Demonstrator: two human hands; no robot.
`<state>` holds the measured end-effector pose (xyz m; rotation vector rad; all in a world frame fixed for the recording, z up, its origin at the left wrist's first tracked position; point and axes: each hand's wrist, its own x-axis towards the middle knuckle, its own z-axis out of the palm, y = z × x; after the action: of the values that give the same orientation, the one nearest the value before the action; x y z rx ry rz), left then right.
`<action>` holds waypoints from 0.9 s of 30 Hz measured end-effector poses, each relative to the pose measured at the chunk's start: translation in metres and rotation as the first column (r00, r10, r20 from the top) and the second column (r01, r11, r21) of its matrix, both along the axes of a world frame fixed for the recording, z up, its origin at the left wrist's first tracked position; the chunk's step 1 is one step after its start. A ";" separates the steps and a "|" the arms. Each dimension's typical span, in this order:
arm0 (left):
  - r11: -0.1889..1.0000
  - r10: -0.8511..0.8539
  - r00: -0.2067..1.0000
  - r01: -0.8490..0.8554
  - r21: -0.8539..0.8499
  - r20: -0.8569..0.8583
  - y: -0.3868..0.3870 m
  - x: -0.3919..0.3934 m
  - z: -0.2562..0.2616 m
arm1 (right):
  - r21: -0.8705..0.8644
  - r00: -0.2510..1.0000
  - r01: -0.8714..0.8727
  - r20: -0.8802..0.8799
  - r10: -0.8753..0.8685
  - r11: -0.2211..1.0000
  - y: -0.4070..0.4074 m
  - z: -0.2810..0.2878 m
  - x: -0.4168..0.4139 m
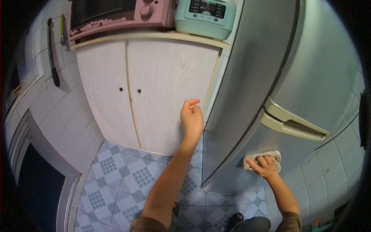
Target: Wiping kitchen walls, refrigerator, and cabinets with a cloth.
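Note:
My right hand [264, 167] grips a folded pale cloth [276, 156] and presses it against the lower door [232, 174] of a silver-grey refrigerator, below the handles. Its thumb and fingers are bent over the cloth. My left hand [192, 117] is raised in front of a whitish wood-grain cabinet door [171, 72], with loosely curled fingers and nothing visible in them. Between the refrigerator's upper and lower doors are two cream plastic handles; the upper handle [278, 110] sits just above the lower handle [274, 124].
A chipped pink oven [156, 17] and a mint-green electric cooker [203, 24] stand on the cabinet top [139, 36]. Two long-handled tools hang on the left tiled wall, one a black tool [52, 55]. Patterned floor tiles [142, 177] lie below; a doorway [40, 171] opens at left.

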<state>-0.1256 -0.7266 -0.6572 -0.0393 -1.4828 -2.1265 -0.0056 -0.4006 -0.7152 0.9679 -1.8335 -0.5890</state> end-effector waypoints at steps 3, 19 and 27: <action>0.999 -0.015 0.997 0.013 -0.034 -0.081 -0.004 0.006 0.016 | -0.205 0.986 -0.041 -0.164 0.007 0.978 -0.055 0.038 -0.014; 0.852 -0.462 0.881 0.407 -0.330 -0.105 -0.091 0.109 0.053 | -0.824 -0.081 0.555 0.087 0.993 0.117 -0.235 0.189 -0.012; 0.803 -0.571 0.818 0.575 -0.159 0.075 -0.131 0.116 0.048 | -0.713 -0.215 0.666 0.099 0.972 0.220 -0.239 0.176 -0.034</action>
<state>-0.0092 -0.8579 -0.6093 -0.6068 -1.8410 -2.4433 -0.0401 -0.6392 -0.5392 0.7730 -1.9888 2.6414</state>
